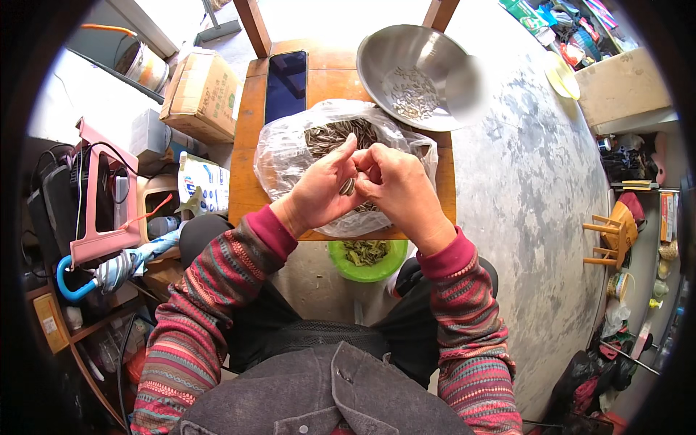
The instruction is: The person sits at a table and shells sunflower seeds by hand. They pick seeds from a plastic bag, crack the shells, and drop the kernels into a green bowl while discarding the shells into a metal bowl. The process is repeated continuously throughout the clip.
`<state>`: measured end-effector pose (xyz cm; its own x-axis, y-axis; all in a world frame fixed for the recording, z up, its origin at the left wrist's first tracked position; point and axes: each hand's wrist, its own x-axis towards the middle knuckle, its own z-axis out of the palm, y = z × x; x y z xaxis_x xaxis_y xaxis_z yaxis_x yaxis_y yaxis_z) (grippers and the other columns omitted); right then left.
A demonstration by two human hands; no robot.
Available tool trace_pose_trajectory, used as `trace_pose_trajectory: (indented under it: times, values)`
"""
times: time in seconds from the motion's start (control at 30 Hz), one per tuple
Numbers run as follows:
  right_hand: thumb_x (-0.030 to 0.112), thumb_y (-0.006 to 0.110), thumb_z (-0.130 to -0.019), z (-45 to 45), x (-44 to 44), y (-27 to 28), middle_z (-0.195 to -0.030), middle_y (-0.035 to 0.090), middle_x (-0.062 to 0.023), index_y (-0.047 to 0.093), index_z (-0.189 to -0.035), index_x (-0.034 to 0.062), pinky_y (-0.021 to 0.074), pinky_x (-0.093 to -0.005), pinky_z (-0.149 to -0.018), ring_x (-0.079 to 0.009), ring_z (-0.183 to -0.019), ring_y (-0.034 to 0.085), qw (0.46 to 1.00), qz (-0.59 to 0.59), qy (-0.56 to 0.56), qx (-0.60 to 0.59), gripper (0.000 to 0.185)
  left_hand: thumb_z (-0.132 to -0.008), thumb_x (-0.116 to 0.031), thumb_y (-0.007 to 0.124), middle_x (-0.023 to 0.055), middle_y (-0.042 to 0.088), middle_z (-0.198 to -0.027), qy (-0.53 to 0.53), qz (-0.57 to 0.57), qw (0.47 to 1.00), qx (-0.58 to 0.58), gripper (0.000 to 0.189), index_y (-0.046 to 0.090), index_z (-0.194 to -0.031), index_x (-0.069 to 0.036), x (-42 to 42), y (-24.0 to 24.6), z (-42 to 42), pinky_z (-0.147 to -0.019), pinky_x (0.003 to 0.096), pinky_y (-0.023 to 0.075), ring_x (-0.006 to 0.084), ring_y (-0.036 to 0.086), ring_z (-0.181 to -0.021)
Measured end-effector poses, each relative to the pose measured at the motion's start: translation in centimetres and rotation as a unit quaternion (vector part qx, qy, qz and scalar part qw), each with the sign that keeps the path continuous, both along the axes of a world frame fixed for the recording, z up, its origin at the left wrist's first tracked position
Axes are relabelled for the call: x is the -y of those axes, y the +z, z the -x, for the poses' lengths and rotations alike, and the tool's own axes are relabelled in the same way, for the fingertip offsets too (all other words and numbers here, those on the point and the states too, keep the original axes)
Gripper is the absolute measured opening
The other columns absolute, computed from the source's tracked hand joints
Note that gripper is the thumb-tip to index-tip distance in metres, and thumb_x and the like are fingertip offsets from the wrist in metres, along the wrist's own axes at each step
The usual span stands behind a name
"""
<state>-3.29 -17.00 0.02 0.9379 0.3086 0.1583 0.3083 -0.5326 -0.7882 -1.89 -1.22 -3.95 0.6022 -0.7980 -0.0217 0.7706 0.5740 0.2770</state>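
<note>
My left hand (324, 191) is cupped, palm up, above a clear plastic bag (278, 157) of striped sunflower seeds (334, 136). A few unshelled seeds (347, 187) rest in its palm, near the fingers. Against it, my right hand (399, 190) has thumb and forefinger pinched together; whether a seed is between them is hidden. The bag lies open on a wooden chair seat (247, 179). Beyond it on the right, a stainless steel bowl (383, 57) contains pale shelled kernels (416, 100). Below the seat's front edge, a green plastic basin (398, 267) holds seed shells (365, 252).
A dark-screened smartphone (286, 87) lies at the seat's back left. To the left are a cardboard box (201, 92), a pink plastic stool (89, 228) and a folded umbrella (117, 269). A small wooden stool (611, 242) stands by shelving at the right.
</note>
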Motion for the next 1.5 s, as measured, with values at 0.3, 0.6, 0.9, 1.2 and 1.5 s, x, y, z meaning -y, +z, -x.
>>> trace_pose_trajectory:
  times: [0.3, 0.6, 0.9, 1.2, 1.5]
  values:
    - [0.007, 0.067, -0.086, -0.9, 1.1, 1.5, -0.071, 0.066, -0.0063, 0.062, -0.085, -0.0034, 0.0519, -0.0217, -0.047, -0.0086, -0.059, 0.062, 0.916, -0.341, -0.069, -0.2, 0.011, -0.101, -0.027, 0.049, 0.0066, 0.064, -0.099, 0.099, -0.204, 0.969, 0.096, 0.028, 0.057, -0.11, -0.001, -0.3, 1.2, -0.1, -0.073, 0.0221, 0.0529, 0.0104, 0.063, -0.083]
    - [0.011, 0.065, -0.088, -1.3, 1.6, 0.9, -0.078, 0.064, -0.0069, 0.061, -0.089, -0.0022, 0.0585, -0.0261, -0.053, -0.0084, -0.063, 0.062, 0.844, -0.447, -0.02, -0.296, 0.014, -0.099, -0.022, 0.053, -0.0093, 0.039, -0.06, 0.089, -0.239, 0.959, 0.122, 0.016, 0.057, -0.091, -0.009, -0.6, 3.3, 0.4, -0.043, 0.0179, 0.0218, 0.0004, 0.029, -0.048]
    - [0.006, 0.062, -0.088, -1.3, 2.1, 1.0, -0.078, 0.066, -0.0101, 0.061, -0.087, -0.0027, 0.0591, -0.0262, -0.054, -0.0112, -0.061, 0.063, 0.847, -0.427, 0.009, -0.316, 0.009, -0.097, -0.019, 0.053, -0.0105, 0.037, -0.06, 0.078, -0.274, 0.951, 0.124, 0.016, 0.055, -0.085, -0.009, -0.9, 3.7, 0.3, -0.043, 0.0179, 0.0202, -0.0006, 0.027, -0.047]
    - [0.003, 0.058, -0.086, -1.2, 1.9, 1.2, -0.069, 0.063, -0.0083, 0.055, -0.08, 0.001, 0.0579, -0.0265, -0.051, -0.0098, -0.051, 0.059, 0.847, -0.432, 0.027, -0.308, 0.007, -0.097, -0.018, 0.052, -0.0088, 0.039, -0.061, 0.051, -0.224, 0.97, 0.073, 0.017, 0.054, -0.083, -0.008, -0.8, 3.8, 0.7, -0.041, 0.0173, 0.0205, -0.0001, 0.028, -0.046]
    - [0.0, 0.056, -0.084, -1.3, 1.3, 1.1, -0.071, 0.064, -0.0085, 0.06, -0.087, -0.0019, 0.0564, -0.0248, -0.053, -0.0106, -0.055, 0.061, 0.859, -0.424, 0.023, -0.287, 0.006, -0.095, -0.018, 0.053, -0.0066, 0.044, -0.064, 0.064, -0.249, 0.962, 0.095, 0.016, 0.054, -0.082, -0.008, -0.7, 4.1, 0.7, -0.042, 0.0174, 0.0213, 0.0, 0.029, -0.046]
